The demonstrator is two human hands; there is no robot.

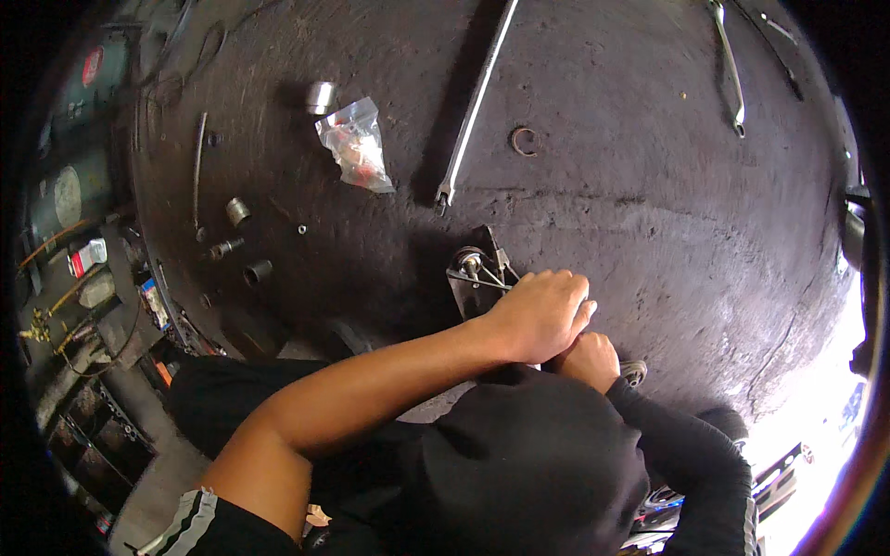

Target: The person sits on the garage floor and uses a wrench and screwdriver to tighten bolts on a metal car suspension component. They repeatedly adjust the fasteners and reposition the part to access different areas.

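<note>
My left hand (547,310), at the end of a bare forearm, is closed in a fist over the dark workbench. Just below and to its right, my right hand (593,360) is also closed, its wrist in a black sleeve. The two hands nearly touch, and what they grip is hidden beneath the fingers. Beside my left hand, a metal assembly (471,267) with thin rods and a round fitting juts out to the left. A ringed metal end (633,372) shows just right of my right hand. Black cloth covers the area below my hands.
On the workbench (649,232) lie a long metal bar (480,93), a clear plastic bag (359,148), a C-shaped ring (525,142), a wrench (730,69) and several sockets, one silver (320,97). A cluttered shelf (93,278) with tools and boxes stands at the left.
</note>
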